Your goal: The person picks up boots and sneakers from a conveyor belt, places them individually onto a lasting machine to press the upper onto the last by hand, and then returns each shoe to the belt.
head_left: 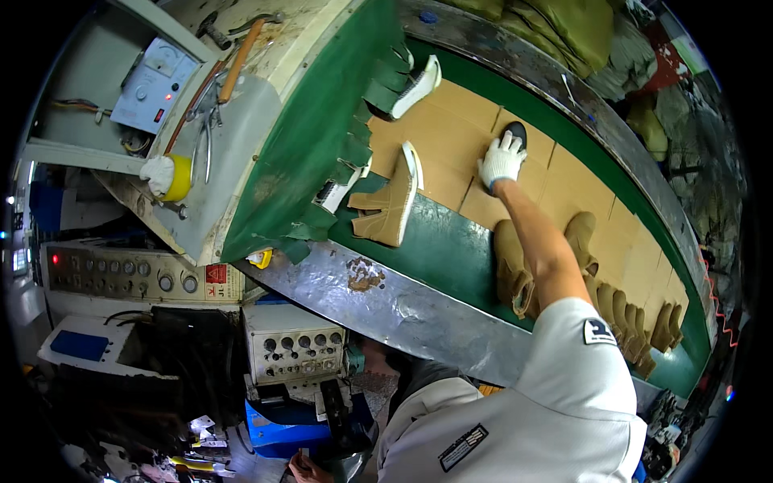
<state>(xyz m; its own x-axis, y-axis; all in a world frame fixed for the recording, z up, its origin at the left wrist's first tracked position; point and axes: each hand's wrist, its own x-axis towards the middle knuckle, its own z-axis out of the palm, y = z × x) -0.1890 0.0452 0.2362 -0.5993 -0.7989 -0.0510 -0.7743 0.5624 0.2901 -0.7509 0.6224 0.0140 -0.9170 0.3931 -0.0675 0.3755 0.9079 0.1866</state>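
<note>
My right hand (502, 159), in a white knit glove, reaches far out over the belt. Its fingers curl over a dark, rounded piece shaped like a shoe sole or toe (516, 131), mostly hidden by the glove. Left of it a tan boot (389, 203) with a white sole lies on its side. Closer to my forearm stand more tan boots (509, 262). What appears to be my left hand (308, 468) is cut off by the lower edge beside a blue machine; its fingers barely show.
Cardboard sheets (451, 113) cover much of the green belt, which has a metal rim (386, 294). White-soled shoes (419, 87) emerge through a green slit curtain (310, 137). Hammers and pliers (208, 145) lie at upper left. Control panels (137, 274) stand below; green bags (564, 32) are piled beyond.
</note>
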